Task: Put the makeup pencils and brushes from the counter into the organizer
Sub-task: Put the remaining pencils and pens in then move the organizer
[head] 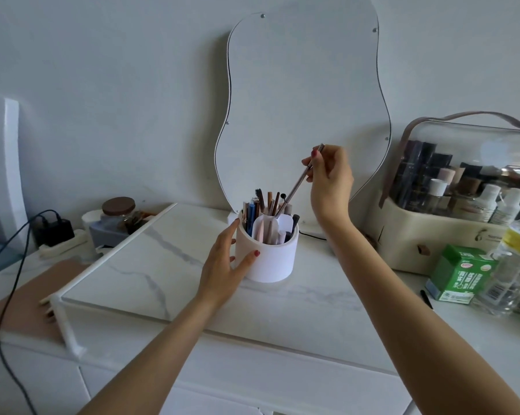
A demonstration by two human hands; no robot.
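Observation:
A white round organizer stands on the marble counter, in front of a wavy mirror. Several pencils and brushes stick up from its compartments. My left hand wraps the organizer's left side, thumb on the front wall. My right hand is above and to the right of it, pinching the upper part of a thin metallic makeup pencil. The pencil slants down to the left and its lower tip sits at the organizer's central compartment.
The mirror leans on the wall behind. A clear-lidded cosmetics case stands at the right, with a green box and a clear bottle in front. A jar, a charger with cable and a white rod are on the left.

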